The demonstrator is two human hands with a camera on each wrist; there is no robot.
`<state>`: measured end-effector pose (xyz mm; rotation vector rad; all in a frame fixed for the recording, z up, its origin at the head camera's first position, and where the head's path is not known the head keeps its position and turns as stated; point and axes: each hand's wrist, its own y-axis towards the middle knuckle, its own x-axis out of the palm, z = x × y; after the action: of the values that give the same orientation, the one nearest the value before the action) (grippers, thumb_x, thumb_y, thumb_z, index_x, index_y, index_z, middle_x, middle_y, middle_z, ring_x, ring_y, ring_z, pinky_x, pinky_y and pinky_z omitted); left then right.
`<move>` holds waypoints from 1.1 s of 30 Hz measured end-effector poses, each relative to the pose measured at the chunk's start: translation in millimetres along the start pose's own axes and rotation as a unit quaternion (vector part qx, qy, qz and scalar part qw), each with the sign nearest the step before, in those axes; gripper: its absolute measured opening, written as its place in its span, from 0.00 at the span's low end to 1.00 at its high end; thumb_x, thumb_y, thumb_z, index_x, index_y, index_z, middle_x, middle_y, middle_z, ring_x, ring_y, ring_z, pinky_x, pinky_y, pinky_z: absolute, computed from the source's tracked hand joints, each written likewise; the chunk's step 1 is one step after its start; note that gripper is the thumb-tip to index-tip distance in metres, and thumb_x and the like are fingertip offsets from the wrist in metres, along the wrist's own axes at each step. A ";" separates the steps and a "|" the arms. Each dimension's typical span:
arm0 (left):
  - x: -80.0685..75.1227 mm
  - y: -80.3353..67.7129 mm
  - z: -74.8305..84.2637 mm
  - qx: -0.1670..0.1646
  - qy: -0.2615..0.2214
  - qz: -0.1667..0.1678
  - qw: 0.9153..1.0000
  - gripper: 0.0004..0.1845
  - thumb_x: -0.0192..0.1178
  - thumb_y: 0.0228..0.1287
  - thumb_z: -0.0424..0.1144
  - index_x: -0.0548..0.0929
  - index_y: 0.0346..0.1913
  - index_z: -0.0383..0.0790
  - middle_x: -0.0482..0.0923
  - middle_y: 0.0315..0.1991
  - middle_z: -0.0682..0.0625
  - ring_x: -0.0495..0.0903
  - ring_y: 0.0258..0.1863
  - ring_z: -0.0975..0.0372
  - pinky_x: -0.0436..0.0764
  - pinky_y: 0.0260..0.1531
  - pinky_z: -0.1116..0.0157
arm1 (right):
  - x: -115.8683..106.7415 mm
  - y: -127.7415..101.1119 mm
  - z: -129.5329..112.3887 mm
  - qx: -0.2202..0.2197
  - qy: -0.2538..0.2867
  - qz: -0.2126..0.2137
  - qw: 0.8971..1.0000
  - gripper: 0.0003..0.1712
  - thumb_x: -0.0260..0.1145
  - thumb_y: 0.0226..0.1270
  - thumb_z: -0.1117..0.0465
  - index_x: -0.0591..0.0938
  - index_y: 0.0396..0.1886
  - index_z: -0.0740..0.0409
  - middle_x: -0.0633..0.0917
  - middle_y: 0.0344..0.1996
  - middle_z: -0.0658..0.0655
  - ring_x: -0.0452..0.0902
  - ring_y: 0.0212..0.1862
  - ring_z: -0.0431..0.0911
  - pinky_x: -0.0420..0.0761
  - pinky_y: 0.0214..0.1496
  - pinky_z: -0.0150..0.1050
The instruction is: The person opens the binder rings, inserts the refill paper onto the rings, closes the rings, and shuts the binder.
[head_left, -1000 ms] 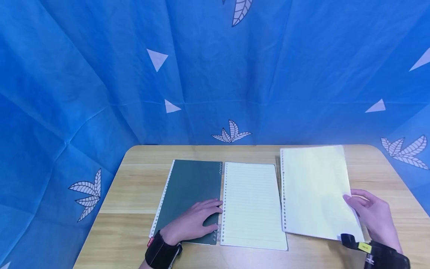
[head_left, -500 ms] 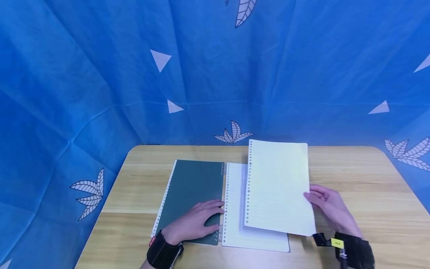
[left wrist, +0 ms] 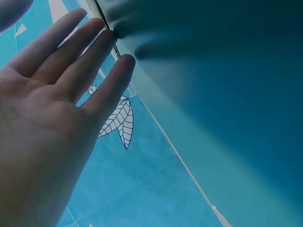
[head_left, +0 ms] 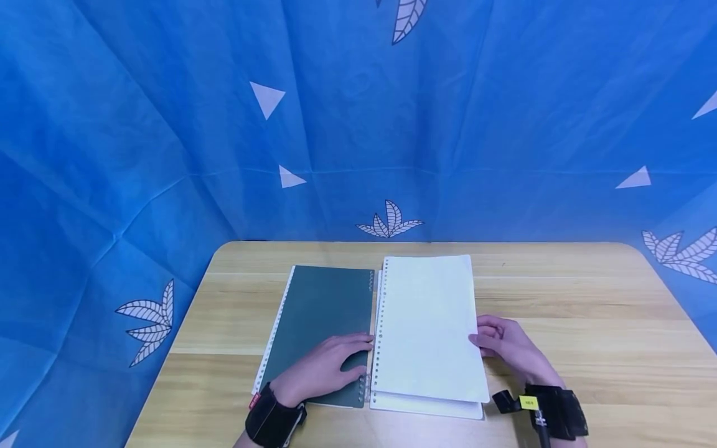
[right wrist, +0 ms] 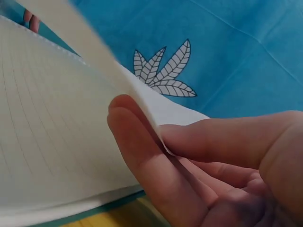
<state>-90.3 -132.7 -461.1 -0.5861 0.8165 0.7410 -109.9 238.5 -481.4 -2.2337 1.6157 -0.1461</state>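
Observation:
A loose-leaf binder lies unfolded, its dark green cover [head_left: 330, 298] on the left and a stack of ruled, punched paper [head_left: 428, 407] on the right. My left hand [head_left: 327, 367] rests on the green cover with fingers extended, fingertips near the spine; the left wrist view shows the straight fingers [left wrist: 106, 87] touching the dark surface. Between thumb and fingers, my right hand [head_left: 512, 345] pinches the right edge of loose punched sheets [head_left: 428, 330]. These sheets hang over the stack, hiding most of it, their holes near the stack's left edge. In the right wrist view, the pinched edge [right wrist: 156, 127] bends slightly.
A wooden table [head_left: 588, 311] bears everything. Behind it hangs a blue cloth [head_left: 358, 124] printed with white leaves and triangles. Black straps with small cameras circle both wrists, the right camera strap [head_left: 557, 410] close to the table's front.
My right hand has carried the loose sheets leftward from the right of the binder, then lower, until they lie over the paper stack. My left hand has stayed on the green cover.

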 end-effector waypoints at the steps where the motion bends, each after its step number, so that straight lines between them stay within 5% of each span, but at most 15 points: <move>1: 0.0 0.3 -0.1 0.001 0.000 0.003 1.000 0.23 0.58 0.70 0.46 0.77 0.65 0.45 0.71 0.70 0.54 0.71 0.70 0.57 0.71 0.68 0.51 | 0.3 0.4 0.6 0.001 0.001 -0.005 1.000 0.31 0.64 0.67 0.63 0.65 0.61 0.80 0.81 0.30 0.42 0.80 0.37 0.33 0.84 0.42 0.30; 14: -1.0 -0.3 2.9 -0.029 -0.021 0.049 0.998 0.22 0.57 0.71 0.42 0.75 0.66 0.44 0.75 0.67 0.50 0.73 0.68 0.54 0.72 0.66 0.50 | 1.9 0.7 6.1 -0.002 0.034 -0.061 0.998 0.19 0.65 0.67 0.65 0.70 0.50 0.72 0.74 0.24 0.40 0.76 0.32 0.32 0.83 0.37 0.28; 33: 3.9 1.6 4.3 0.008 -0.024 0.020 0.999 0.19 0.57 0.71 0.42 0.78 0.63 0.47 0.74 0.67 0.56 0.73 0.68 0.57 0.72 0.66 0.51 | -0.5 0.7 7.4 -0.006 0.014 -0.085 0.996 0.19 0.65 0.67 0.65 0.70 0.49 0.73 0.72 0.21 0.42 0.78 0.31 0.34 0.84 0.37 0.31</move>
<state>-87.9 -127.3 -462.2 -0.5376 0.7907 0.7822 -108.5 240.6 -488.5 -2.3871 1.4413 -0.2146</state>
